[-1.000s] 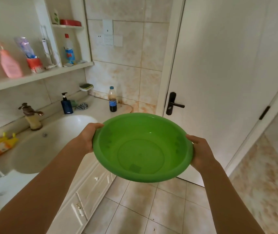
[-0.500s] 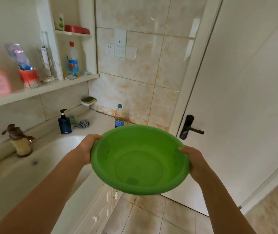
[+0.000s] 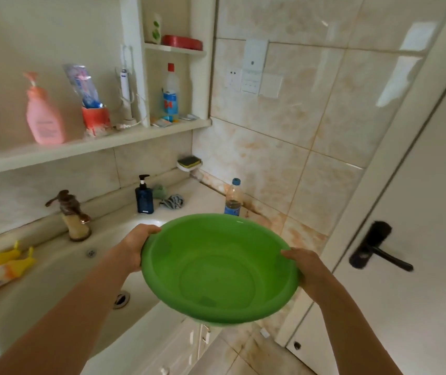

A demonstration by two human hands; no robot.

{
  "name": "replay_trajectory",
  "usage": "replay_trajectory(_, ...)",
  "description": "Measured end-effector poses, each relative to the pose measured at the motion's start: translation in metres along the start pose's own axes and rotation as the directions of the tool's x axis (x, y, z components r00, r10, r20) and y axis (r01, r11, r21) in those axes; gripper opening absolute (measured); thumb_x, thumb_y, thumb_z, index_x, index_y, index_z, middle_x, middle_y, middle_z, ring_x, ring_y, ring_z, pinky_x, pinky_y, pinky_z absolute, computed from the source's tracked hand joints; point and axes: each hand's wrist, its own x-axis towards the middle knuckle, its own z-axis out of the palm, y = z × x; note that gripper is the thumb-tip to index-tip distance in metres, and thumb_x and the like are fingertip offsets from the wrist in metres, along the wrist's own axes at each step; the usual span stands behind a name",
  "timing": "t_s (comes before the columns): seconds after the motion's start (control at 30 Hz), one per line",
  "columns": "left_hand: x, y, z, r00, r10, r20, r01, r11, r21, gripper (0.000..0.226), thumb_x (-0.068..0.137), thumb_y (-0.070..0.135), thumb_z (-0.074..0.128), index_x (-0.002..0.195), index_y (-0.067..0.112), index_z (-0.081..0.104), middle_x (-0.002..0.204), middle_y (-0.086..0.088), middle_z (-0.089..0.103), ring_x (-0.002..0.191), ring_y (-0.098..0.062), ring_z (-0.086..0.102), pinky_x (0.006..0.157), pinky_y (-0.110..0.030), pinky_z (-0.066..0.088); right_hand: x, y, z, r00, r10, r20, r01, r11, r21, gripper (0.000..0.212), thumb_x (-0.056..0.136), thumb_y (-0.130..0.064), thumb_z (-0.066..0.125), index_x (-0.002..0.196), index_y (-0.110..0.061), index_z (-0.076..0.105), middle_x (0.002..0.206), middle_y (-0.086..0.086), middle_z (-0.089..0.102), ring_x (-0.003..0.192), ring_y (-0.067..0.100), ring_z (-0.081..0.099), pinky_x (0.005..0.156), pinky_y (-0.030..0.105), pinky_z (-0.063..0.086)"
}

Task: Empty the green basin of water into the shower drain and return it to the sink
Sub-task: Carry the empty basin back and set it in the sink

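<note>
**Green basin held in both hands at the right edge of the sink**

The green basin [image 3: 219, 269] is in the air, gripped at opposite sides of its rim, its left part over the right end of the white sink [image 3: 54, 269] and the rest out over the cabinet front and tiled floor. It sits slightly tilted, the near edge lower. The inside looks empty, though a thin film of water would be hard to make out in this soft view.

The left hand [image 3: 135, 246] clamps the left rim, thumb on top along the edge and the other fingers curled beneath. The right hand [image 3: 307, 267] clamps the right rim in the same way, thumb over the lip, fingers hidden under the basin.

In the sink bowl the drain [image 3: 121, 299] shows just left of the basin, below the left forearm. A bronze tap [image 3: 74, 215] stands at the back of the sink. A dark blue pump bottle [image 3: 144, 197] and a clear bottle with a blue cap [image 3: 233, 197] stand on the counter behind the basin, the second one near the corner wall. A pink pump bottle [image 3: 43, 115] stands on the shelf above. To the right is a white door with a black handle [image 3: 376, 249].
</note>
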Motion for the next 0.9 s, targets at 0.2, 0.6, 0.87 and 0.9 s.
replay_trajectory(0.2,-0.006,0.015,-0.012,0.982,0.063,-0.178,-0.084,0.991,-0.109,0.030,0.094,0.025,0.048,0.096,0.001,0.066,0.079,-0.017,0.067,0.071,-0.032,0.063,0.074,-0.040,0.051,0.076,-0.037,0.036,0.975,-0.035,0.219,0.049,0.997,-0.060,0.024,0.086,-0.008,0.065,0.108,-0.001,0.067,0.100,0.019,0.073,0.094,0.038,0.069,0.089,0.053,0.055)
replay_trajectory(0.6,-0.038,-0.032,-0.128,0.849,-0.100,-0.519,-0.063,0.956,-0.286,0.025,0.091,0.018,0.050,0.094,-0.001,0.066,0.073,-0.019,0.070,0.062,-0.032,0.067,0.066,-0.039,0.054,0.123,-0.001,0.192,0.820,0.194,0.538,-0.018,0.949,-0.315,0.020,0.087,-0.016,0.064,0.104,-0.007,0.069,0.100,0.016,0.073,0.090,0.033,0.069,0.066,0.034,0.055)
replay_trajectory(0.87,0.008,-0.007,-0.196,0.835,-0.096,-0.542,-0.084,0.951,-0.299,0.020,0.091,0.015,0.050,0.090,0.001,0.063,0.071,-0.019,0.067,0.065,-0.032,0.064,0.062,-0.039,0.055,0.147,-0.021,0.276,0.832,0.196,0.519,0.041,0.911,-0.411,0.018,0.086,-0.014,0.061,0.101,-0.006,0.068,0.097,0.016,0.073,0.083,0.030,0.069,0.063,0.030,0.052)
replay_trajectory(0.9,0.015,-0.006,-0.202,0.833,-0.100,-0.544,-0.078,0.953,-0.294,0.020,0.092,0.015,0.049,0.090,0.001,0.063,0.068,-0.019,0.067,0.065,-0.032,0.064,0.062,-0.039,0.055,0.151,-0.023,0.284,0.841,0.189,0.507,0.044,0.910,-0.412,0.019,0.087,-0.013,0.060,0.103,-0.007,0.068,0.099,0.016,0.073,0.086,0.030,0.069,0.063,0.030,0.052)
